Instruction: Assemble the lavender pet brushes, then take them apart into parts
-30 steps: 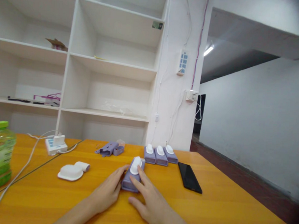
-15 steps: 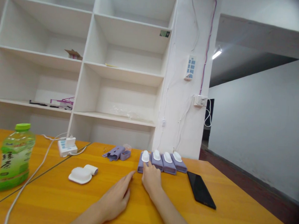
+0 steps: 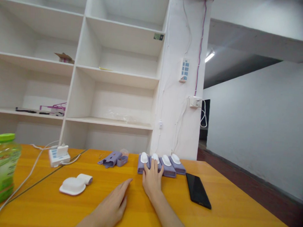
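Observation:
Several purple box-like cases [image 3: 170, 172] stand side by side at the far edge of the table, each with a white oval piece [image 3: 166, 160] lying on top. My right hand [image 3: 152, 182] reaches to the second case from the left, fingers spread, their tips at its white oval piece [image 3: 155, 157]. The thumb lies near the front of the leftmost case [image 3: 140, 168]. Holding nothing, my left hand [image 3: 113, 202] rests edge-down on the table with its fingers stretched out.
A black phone [image 3: 197, 190] lies right of the cases. Loose purple parts [image 3: 113, 159] sit to their left. Nearer are a white domed piece [image 3: 73, 186] and a white cylinder [image 3: 85, 178]. Leftward stand a power strip [image 3: 58, 157] with cables and a green-capped bottle [image 3: 1, 176].
My right hand has opened from a pointing finger on the leftmost case to spread fingers over the second one. The view has turned slightly right. My left hand stays outstretched on the table.

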A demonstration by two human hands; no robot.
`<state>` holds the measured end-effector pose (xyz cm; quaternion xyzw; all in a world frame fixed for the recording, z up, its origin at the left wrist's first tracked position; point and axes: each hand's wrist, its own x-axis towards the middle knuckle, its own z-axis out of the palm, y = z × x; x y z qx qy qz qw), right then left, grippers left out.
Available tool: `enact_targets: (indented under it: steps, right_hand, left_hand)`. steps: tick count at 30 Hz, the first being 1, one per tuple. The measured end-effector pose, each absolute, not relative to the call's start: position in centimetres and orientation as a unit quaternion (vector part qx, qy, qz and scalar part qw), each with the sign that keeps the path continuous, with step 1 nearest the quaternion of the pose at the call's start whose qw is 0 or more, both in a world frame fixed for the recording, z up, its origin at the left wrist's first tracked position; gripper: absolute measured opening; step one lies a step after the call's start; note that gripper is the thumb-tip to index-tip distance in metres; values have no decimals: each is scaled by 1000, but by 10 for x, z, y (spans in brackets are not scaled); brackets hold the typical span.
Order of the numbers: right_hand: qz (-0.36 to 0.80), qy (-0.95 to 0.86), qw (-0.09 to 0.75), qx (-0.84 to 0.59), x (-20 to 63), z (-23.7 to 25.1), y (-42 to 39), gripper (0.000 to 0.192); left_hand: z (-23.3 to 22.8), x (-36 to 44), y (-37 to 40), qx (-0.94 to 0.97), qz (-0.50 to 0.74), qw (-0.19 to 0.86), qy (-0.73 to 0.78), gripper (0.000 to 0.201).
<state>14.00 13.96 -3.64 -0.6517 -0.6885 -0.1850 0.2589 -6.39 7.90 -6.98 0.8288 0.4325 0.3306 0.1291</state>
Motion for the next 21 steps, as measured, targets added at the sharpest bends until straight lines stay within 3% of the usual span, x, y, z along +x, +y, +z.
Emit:
enact_targets:
  steps: [7, 21]
  right_hand:
    - [-140, -580, 285, -750, 158, -50, 149, 84]
    - [-94, -593, 266, -755, 198, -61, 201, 84]
  left_hand:
    - [-74, -65, 81, 835, 311, 106, 442, 59]
    - [-78, -64, 85, 826, 324, 109, 447, 57]
